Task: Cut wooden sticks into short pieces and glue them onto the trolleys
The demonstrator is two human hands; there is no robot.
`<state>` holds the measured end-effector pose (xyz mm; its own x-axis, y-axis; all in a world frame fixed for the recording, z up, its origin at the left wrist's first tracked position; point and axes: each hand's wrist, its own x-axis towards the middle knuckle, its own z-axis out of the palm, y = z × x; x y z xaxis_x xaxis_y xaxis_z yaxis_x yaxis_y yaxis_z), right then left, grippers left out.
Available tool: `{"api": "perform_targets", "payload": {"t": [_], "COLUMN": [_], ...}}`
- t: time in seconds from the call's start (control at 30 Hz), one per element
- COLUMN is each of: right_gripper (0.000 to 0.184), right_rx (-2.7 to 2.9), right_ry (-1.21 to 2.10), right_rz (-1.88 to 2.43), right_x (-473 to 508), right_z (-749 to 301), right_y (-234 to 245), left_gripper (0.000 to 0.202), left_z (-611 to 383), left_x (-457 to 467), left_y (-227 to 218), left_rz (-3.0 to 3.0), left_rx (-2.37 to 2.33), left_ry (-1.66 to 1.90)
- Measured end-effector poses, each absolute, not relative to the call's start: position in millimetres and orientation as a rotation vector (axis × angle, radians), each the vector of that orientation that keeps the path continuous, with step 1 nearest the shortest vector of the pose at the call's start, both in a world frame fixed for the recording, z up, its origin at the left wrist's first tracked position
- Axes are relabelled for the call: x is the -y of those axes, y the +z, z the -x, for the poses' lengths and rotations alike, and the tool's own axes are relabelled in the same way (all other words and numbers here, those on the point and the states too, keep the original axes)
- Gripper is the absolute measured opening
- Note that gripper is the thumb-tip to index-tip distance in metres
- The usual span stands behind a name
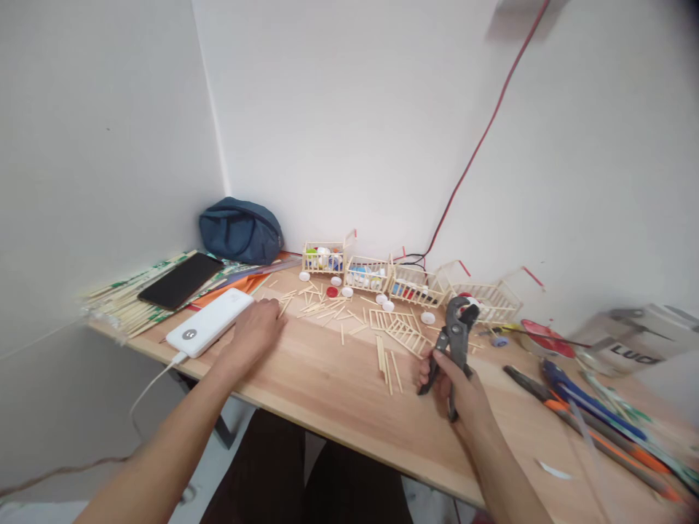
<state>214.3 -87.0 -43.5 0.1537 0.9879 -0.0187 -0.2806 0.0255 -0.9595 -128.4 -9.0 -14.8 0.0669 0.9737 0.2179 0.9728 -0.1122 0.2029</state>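
Note:
My right hand (pixel 457 387) grips the handles of grey pliers (pixel 454 336), jaws pointing up and slightly apart, held above the wooden table (pixel 338 397). My left hand (pixel 255 327) rests palm down on the table beside a white power bank (pixel 210 322), fingers curled near loose wooden sticks (pixel 317 306). Small ladder-like stick frames (pixel 401 333) lie flat between my hands. Behind them stands a row of little stick carts (pixel 371 275) with white cap wheels.
A dark phone (pixel 180 280) lies on a bundle of sticks at the left. A blue pouch (pixel 241 230) sits in the corner. A red cable (pixel 480 142) runs up the wall. Pens, tools and a box (pixel 636 342) crowd the right end.

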Motion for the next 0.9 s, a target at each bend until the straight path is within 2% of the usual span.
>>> {"api": "perform_targets", "payload": {"t": [0.13,0.23,0.33,0.43,0.57,0.73,0.9], "right_gripper": [0.033,0.036,0.032,0.024,0.026,0.029,0.018], "right_rx": [0.917,1.125,1.544,1.802,1.819,1.820,1.810], "right_ry": [1.199,1.107,0.753,0.455,0.386,0.346,0.394], "right_rz": [1.122,1.379,1.838,2.125,2.225,2.269,2.170], "right_x": [86,87,86,82,77,78,68], "right_z": [-217,-219,-213,-195,-176,-175,-187], "right_y": [-41,-33,-22,-16,-19,-24,-14], "left_gripper": [0.020,0.016,0.012,0.012,0.020,0.025,0.024], "left_z": [134,133,113,78,39,22,17], "left_x": [14,14,14,11,3,-9,-11], "left_y": [-19,-10,-1,-1,-17,-31,-22], "left_rz": [-2.334,-2.228,-2.090,-1.654,-1.116,-1.010,-0.978], "left_rx": [-2.122,-2.090,-1.728,-1.327,-0.985,-0.888,-0.799], "left_ry": [0.465,0.674,0.979,1.072,1.086,1.072,1.015]}}
